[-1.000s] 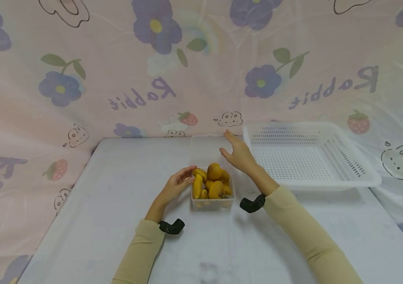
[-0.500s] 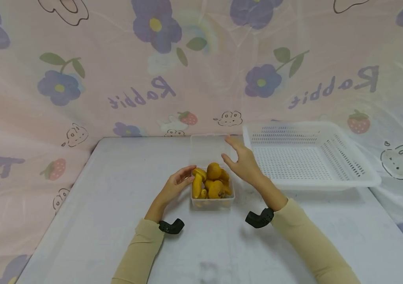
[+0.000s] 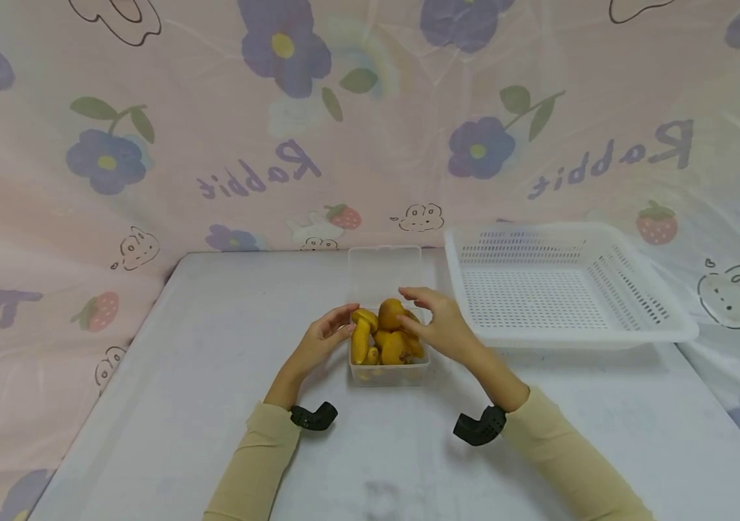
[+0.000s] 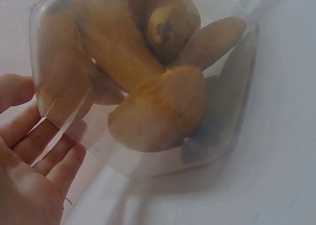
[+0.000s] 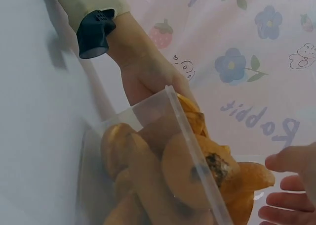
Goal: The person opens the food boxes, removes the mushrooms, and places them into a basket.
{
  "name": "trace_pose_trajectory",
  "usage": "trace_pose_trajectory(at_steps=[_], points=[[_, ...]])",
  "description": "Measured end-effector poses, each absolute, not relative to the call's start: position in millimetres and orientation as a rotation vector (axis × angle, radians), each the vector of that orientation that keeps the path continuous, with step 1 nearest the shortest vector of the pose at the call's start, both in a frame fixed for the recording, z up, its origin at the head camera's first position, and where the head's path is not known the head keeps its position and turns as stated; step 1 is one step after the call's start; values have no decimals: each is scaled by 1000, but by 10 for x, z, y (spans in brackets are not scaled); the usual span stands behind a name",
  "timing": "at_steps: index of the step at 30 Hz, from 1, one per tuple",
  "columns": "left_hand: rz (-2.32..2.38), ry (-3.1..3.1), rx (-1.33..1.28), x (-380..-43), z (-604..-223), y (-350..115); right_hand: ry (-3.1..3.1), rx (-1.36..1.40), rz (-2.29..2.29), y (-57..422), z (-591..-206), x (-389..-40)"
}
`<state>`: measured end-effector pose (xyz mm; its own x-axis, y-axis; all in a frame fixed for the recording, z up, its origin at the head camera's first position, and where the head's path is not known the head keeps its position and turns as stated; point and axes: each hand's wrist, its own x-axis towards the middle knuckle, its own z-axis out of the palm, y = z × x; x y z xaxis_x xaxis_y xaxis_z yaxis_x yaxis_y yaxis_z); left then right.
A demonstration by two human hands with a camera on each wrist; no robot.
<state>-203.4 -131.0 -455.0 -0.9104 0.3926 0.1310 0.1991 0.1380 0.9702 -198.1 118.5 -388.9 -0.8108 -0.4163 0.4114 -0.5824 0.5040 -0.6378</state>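
A clear plastic box (image 3: pixel 388 373) stands on the table, heaped with several yellow-brown mushrooms (image 3: pixel 362 341); some show thick stems and rounded caps. Along the box's left side, my left hand (image 3: pixel 318 346) rests its fingertips near the rim. The left wrist view shows those fingers (image 4: pixel 34 146) nearly straight against the see-through wall, the thumb apart from them. My right hand (image 3: pixel 444 325) is over the box's right edge, thumb above the mushrooms and fingers stretched past them. In the right wrist view a gap shows between its fingers (image 5: pixel 289 200) and the nearest mushroom (image 5: pixel 252 178).
A clear lid-like panel (image 3: pixel 384 271) is behind the box. To the right at the back stands a white perforated basket (image 3: pixel 578 336), close beside my right hand. The white table (image 3: pixel 226 311) ends at a patterned cloth wall (image 3: pixel 370 145).
My right hand has come down and nearer, from over the clear panel to the box's right edge, its fingers now beside the mushrooms. My left hand stays at the box's left side.
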Motion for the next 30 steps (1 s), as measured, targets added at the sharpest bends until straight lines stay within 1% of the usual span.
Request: trace_pose_trajectory(at_steps=[16, 30], points=[[1893, 2222, 607, -2038, -4566, -1320, -2573, 882, 1235, 1137, -3987, -1997], [1886, 2224, 605, -2032, -4548, -1327, -2564, 834, 1274, 1137, -3916, -1984]])
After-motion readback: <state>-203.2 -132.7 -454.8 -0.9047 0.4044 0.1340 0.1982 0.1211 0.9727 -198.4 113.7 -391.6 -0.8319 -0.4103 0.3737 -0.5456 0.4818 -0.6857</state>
